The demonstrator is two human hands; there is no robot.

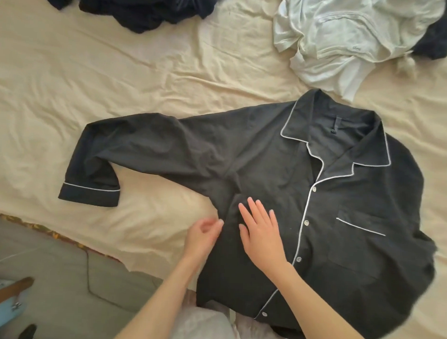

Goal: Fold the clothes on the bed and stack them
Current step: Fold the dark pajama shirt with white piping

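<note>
A black pyjama shirt [280, 176] with white piping lies face up on the cream bed sheet [119, 72], buttoned, collar toward the far side. Its left sleeve [111, 150] stretches out to the left with the cuff bent back toward me. My right hand [261, 229] lies flat with straight fingers on the shirt's front near the armpit. My left hand [205, 234] is at the shirt's left side seam, fingers curled and pinching the fabric edge.
A crumpled dark navy garment [137, 6] lies at the far left of the bed. A crumpled pale green garment [343, 36] lies at the far right, with another dark piece [440, 35] beside it. The bed's edge and grey floor [49, 264] are at lower left.
</note>
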